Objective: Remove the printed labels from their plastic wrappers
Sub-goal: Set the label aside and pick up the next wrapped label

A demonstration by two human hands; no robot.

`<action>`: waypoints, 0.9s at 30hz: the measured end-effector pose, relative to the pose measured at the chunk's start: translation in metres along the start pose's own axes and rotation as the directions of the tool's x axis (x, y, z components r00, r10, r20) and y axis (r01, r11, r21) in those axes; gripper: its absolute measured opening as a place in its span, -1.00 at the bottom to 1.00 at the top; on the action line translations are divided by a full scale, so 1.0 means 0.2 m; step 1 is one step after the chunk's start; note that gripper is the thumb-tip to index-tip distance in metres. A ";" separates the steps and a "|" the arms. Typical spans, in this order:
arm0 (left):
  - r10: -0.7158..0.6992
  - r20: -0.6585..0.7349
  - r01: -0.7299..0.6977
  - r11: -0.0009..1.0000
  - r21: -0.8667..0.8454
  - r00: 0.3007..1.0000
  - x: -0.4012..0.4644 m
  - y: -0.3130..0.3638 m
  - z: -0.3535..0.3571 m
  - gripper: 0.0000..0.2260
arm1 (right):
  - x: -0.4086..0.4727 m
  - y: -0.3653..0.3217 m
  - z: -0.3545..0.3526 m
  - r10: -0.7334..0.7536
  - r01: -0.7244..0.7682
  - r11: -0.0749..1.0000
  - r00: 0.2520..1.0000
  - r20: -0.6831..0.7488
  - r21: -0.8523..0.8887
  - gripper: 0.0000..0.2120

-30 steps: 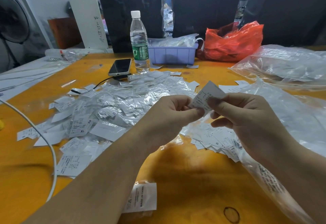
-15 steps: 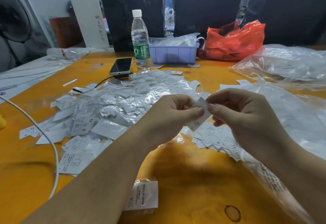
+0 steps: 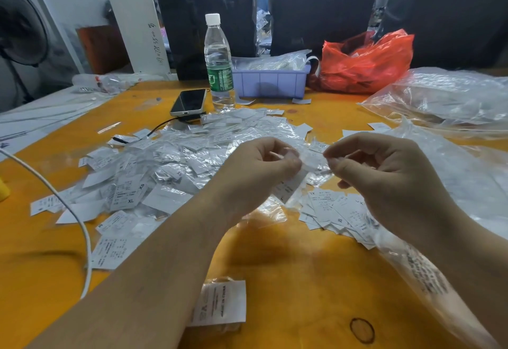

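Note:
Above the orange table my left hand (image 3: 257, 164) and my right hand (image 3: 382, 173) face each other, fingers curled. Between them stretches a small clear plastic wrapper (image 3: 313, 156), pinched at each end. A white printed label (image 3: 291, 188) hangs from under my left fingers, tilted downward. A heap of wrapped labels and loose wrappers (image 3: 176, 156) spreads to the left of my hands. A small stack of bare printed labels (image 3: 332, 211) lies under my right hand.
A water bottle (image 3: 218, 65), a phone (image 3: 189, 102) on a black cable and a lilac tray (image 3: 270, 83) stand at the back. A red bag (image 3: 365, 63) sits behind large clear bags (image 3: 445, 96) at right. A white cable (image 3: 68, 211) curves at left. One label (image 3: 222, 303) lies near me.
The label was held up flat between both hands. My hands have since dropped and drawn apart; the wrapper now spans the gap and the label hangs below my left fingers.

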State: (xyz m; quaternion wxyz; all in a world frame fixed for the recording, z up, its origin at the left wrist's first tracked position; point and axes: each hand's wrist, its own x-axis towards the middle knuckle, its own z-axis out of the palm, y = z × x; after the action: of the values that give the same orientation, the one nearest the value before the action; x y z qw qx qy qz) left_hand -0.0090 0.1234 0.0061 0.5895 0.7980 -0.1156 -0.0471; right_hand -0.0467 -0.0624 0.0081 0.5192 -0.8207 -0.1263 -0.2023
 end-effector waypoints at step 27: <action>0.241 0.007 -0.230 0.916 0.330 0.971 0.00 -0.01 0.02 -0.93 | -0.01 0.02 0.02 -0.125 0.202 0.924 0.962 0.241 -0.325 -0.93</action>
State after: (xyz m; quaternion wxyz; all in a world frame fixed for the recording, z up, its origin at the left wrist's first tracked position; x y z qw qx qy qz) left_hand -0.0103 0.1205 0.0026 0.4514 0.8661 -0.2069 0.0577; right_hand -0.0454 -0.0602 0.0017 0.3311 -0.9027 -0.2127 -0.1737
